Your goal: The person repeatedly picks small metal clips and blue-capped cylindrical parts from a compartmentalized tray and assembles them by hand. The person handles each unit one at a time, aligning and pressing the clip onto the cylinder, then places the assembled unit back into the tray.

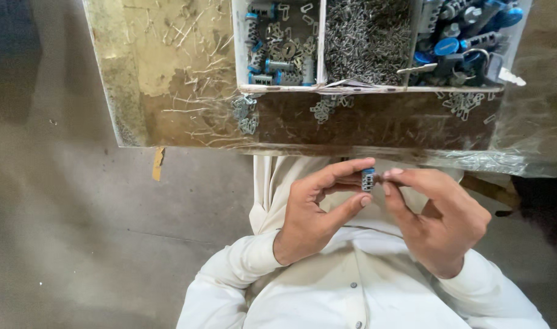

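Concrete floor, tray (168,116) cut off, left hand (312,210) and right hand (437,216) pinching half-hidden part (368,179)

Open space is left between the hands (376,207) and the tray's front wall (351,149); past it, loose metal clips (245,116) are scattered about.

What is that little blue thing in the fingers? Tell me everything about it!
The small blue and grey part looks like a short cylinder with ridged metal sides and a blue end. It stands roughly upright, pinched between the left hand thumb and forefinger, while the right hand fingertips touch its other side. It hovers above the person's lap, just below the tray.
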